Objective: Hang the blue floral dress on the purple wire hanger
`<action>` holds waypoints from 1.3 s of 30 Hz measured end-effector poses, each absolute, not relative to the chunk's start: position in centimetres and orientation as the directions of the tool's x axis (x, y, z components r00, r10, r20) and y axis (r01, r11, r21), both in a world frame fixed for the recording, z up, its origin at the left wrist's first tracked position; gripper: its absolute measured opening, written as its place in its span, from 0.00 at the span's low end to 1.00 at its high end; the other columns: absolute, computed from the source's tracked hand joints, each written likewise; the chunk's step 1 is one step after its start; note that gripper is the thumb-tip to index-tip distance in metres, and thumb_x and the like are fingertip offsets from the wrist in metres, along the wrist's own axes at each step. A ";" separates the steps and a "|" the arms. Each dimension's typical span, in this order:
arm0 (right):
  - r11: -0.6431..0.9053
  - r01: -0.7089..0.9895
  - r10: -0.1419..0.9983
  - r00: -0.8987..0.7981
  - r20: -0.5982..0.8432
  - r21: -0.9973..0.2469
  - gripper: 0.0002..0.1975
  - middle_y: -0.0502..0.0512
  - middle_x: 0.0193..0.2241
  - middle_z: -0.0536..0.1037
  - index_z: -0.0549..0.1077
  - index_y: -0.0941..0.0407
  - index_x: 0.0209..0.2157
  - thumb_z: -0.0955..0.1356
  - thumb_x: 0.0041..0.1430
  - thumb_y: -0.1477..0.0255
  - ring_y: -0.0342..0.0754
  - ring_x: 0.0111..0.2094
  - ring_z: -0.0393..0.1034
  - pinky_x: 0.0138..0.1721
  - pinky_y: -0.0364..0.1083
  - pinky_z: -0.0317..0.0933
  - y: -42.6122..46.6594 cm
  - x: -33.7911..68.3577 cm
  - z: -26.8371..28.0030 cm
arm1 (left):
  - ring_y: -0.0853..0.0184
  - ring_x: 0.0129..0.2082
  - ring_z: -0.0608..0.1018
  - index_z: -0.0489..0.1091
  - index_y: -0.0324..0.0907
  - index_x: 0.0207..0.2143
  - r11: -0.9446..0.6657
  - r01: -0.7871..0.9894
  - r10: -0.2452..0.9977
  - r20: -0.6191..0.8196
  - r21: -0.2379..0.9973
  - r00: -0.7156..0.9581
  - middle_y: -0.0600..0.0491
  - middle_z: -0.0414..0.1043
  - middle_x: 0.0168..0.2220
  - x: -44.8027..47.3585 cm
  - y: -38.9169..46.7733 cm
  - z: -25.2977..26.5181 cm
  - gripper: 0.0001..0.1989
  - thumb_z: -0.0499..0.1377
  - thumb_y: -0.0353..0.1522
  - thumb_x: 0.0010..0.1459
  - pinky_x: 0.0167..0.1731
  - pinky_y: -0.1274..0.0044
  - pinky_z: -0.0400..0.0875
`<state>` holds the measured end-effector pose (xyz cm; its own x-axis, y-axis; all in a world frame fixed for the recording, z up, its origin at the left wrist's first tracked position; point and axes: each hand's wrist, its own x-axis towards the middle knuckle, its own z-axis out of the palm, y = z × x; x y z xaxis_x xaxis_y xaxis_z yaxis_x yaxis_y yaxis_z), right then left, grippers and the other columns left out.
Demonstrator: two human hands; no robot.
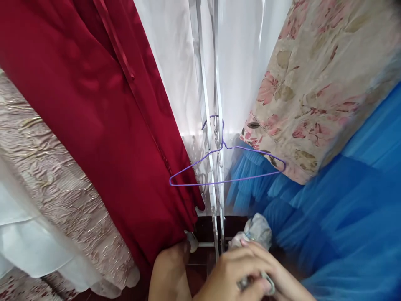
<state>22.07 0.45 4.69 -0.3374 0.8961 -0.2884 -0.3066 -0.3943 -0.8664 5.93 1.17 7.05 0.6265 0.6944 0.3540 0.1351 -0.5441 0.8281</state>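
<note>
My left hand (230,269) is closed at the bottom of the head view, its fingers curled around a small greyish piece that I cannot make out. Against it lies my right hand (271,261), coming in from the lower right. Its fingers look bent, and most are hidden behind the left hand. Just beyond both hands is a crumpled whitish bundle (260,229); contact with the fingers is unclear. Above them a purple wire hanger (194,184) without a garment hangs by its hook at two narrow white vertical strips (212,188).
A long red dress (103,125) and a textured pinkish garment (62,167) hang on the left. Behind the strips is white fabric (241,62). A floral garment (313,96) and blue tulle (338,217) fill the right. A bare knee (169,271) shows at the bottom.
</note>
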 end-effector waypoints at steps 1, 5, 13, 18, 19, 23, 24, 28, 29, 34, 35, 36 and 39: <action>-0.425 -0.319 0.882 -0.357 -0.308 -0.847 0.20 0.55 0.35 0.79 0.79 0.56 0.36 0.73 0.53 0.53 0.53 0.44 0.72 0.51 0.49 0.63 0.4 22.1 4.7 | 0.63 0.43 0.76 0.75 0.48 0.53 -0.522 0.181 0.752 0.350 0.834 0.559 0.50 0.76 0.43 5.0 1.3 7.4 0.21 0.65 0.30 0.56 0.50 0.76 0.68; -0.429 -0.189 0.776 -0.578 -0.253 -0.884 0.24 0.51 0.31 0.75 0.78 0.58 0.40 0.79 0.44 0.59 0.46 0.33 0.68 0.37 0.43 0.61 0.3 22.9 6.6 | 0.57 0.56 0.70 0.62 0.47 0.64 -0.305 0.147 0.804 0.172 0.941 0.570 0.47 0.69 0.56 1.2 1.6 6.5 0.32 0.61 0.45 0.60 0.59 0.69 0.61; 0.068 0.300 0.910 -0.410 -0.064 -0.951 0.05 0.51 0.30 0.75 0.77 0.57 0.33 0.70 0.57 0.71 0.46 0.33 0.65 0.34 0.42 0.58 2.6 24.7 13.5 | 0.59 0.42 0.75 0.77 0.43 0.42 -0.034 0.575 0.906 -0.217 0.818 0.363 0.51 0.76 0.41 -3.8 1.3 3.8 0.18 0.63 0.45 0.55 0.45 0.75 0.67; 0.072 0.191 0.941 -0.338 0.003 -0.979 0.12 0.51 0.30 0.74 0.76 0.57 0.42 0.69 0.59 0.66 0.45 0.29 0.66 0.30 0.43 0.57 4.0 24.3 14.3 | 0.66 0.32 0.72 0.70 0.43 0.27 -0.277 0.740 0.923 -0.043 0.612 0.382 0.55 0.72 0.29 -7.2 3.1 6.7 0.09 0.52 0.28 0.56 0.34 0.78 0.62; 0.087 0.180 0.956 -0.292 0.031 -0.980 0.15 0.49 0.26 0.71 0.75 0.56 0.46 0.69 0.59 0.64 0.44 0.26 0.63 0.27 0.42 0.55 4.4 24.2 14.2 | 0.66 0.30 0.72 0.68 0.42 0.25 -0.309 0.748 0.926 0.006 0.588 0.377 0.55 0.71 0.28 -8.1 3.6 6.9 0.10 0.50 0.25 0.54 0.33 0.78 0.61; 0.211 0.259 0.970 -0.174 0.169 -0.943 0.30 0.41 0.20 0.54 0.64 0.56 0.63 0.69 0.60 0.65 0.41 0.20 0.48 0.21 0.42 0.43 7.3 24.2 13.0 | 0.61 0.35 0.72 0.67 0.42 0.24 -0.380 0.854 0.919 0.248 0.355 0.306 0.51 0.72 0.29 -12.8 6.8 8.8 0.13 0.47 0.22 0.53 0.38 0.73 0.63; 0.232 0.275 0.967 -0.169 0.191 -0.933 0.33 0.40 0.19 0.53 0.61 0.56 0.65 0.68 0.60 0.66 0.41 0.20 0.47 0.21 0.42 0.43 8.2 24.2 12.4 | 0.60 0.39 0.73 0.71 0.43 0.27 -0.379 0.872 0.910 0.298 0.310 0.289 0.51 0.75 0.35 -13.8 7.8 9.6 0.14 0.47 0.23 0.55 0.41 0.72 0.63; 0.288 0.363 0.958 -0.120 0.262 -0.886 0.35 0.43 0.18 0.62 0.58 0.58 0.68 0.66 0.60 0.66 0.44 0.19 0.54 0.22 0.43 0.50 11.0 23.9 9.7 | 0.60 0.46 0.76 0.76 0.47 0.38 -0.272 0.922 0.893 0.430 0.275 0.135 0.53 0.74 0.52 -14.8 11.7 13.6 0.17 0.48 0.27 0.62 0.43 0.72 0.66; 0.300 0.393 0.954 -0.100 0.284 -0.869 0.33 0.46 0.20 0.69 0.60 0.58 0.67 0.65 0.61 0.65 0.46 0.21 0.59 0.25 0.45 0.56 11.4 23.7 9.0 | 0.60 0.45 0.77 0.76 0.48 0.38 -0.251 0.924 0.881 0.464 0.288 0.095 0.54 0.75 0.50 -14.2 12.5 14.5 0.17 0.48 0.27 0.62 0.41 0.73 0.66; 0.338 0.432 0.937 -0.070 0.343 -0.836 0.24 0.61 0.52 0.78 0.72 0.56 0.58 0.63 0.64 0.65 0.59 0.50 0.72 0.53 0.55 0.62 10.8 22.2 7.8 | 0.64 0.45 0.77 0.76 0.44 0.39 -0.505 0.767 0.718 0.686 0.395 0.120 0.53 0.77 0.43 -8.3 14.6 17.8 0.20 0.47 0.22 0.58 0.47 0.76 0.67; 0.340 0.427 0.937 -0.082 0.338 -0.838 0.22 0.61 0.53 0.78 0.72 0.56 0.57 0.62 0.65 0.65 0.59 0.51 0.72 0.54 0.55 0.61 10.3 21.9 7.9 | 0.65 0.47 0.77 0.76 0.44 0.41 -0.566 0.720 0.687 0.713 0.401 0.142 0.53 0.77 0.45 -6.9 14.8 18.0 0.21 0.47 0.21 0.58 0.49 0.76 0.67; 0.344 0.427 0.937 -0.094 0.337 -0.836 0.21 0.60 0.51 0.79 0.73 0.56 0.56 0.61 0.66 0.66 0.59 0.51 0.72 0.54 0.55 0.61 9.7 21.6 8.2 | 0.64 0.49 0.76 0.76 0.44 0.44 -0.599 0.692 0.670 0.726 0.403 0.158 0.52 0.76 0.48 -5.7 14.9 18.0 0.21 0.47 0.21 0.59 0.51 0.75 0.67; 0.361 0.466 0.932 -0.161 0.324 -0.808 0.22 0.56 0.40 0.81 0.70 0.52 0.59 0.62 0.65 0.69 0.55 0.40 0.74 0.45 0.51 0.64 7.7 21.7 9.2 | 0.63 0.45 0.78 0.71 0.45 0.55 -0.570 0.705 0.700 0.699 0.422 0.148 0.51 0.76 0.48 -3.2 15.2 17.3 0.22 0.48 0.25 0.62 0.46 0.74 0.69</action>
